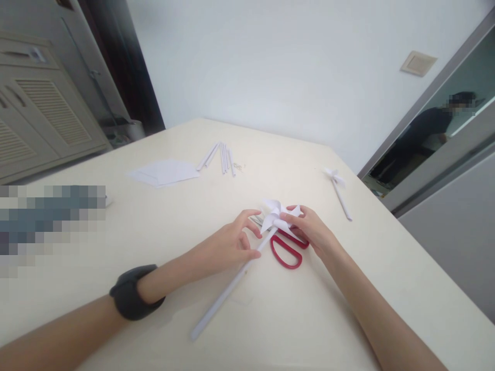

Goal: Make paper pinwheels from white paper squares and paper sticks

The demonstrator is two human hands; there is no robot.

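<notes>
A white paper pinwheel (pixel 275 212) on a rolled paper stick (pixel 222 301) lies before me, the stick slanting down to the lower left. My right hand (pixel 307 226) pinches the pinwheel's right-hand blades between thumb and fingers. On the other side, my left hand (pixel 237 239) has its fingers apart and curved around the head's left edge; its thumb tip rests at the stick. Beneath the pinwheel lie scissors with red handles (pixel 286 252), their blades partly hidden by the paper and the stick.
Another paper pinwheel (pixel 338 188) lies at the right of the table (pixel 174 330). Farther back are flat white paper sheets (pixel 164 172), several rolled paper sticks (pixel 224 157) and small bits (pixel 238 167). A person (pixel 429 126) shows beyond the opening at right.
</notes>
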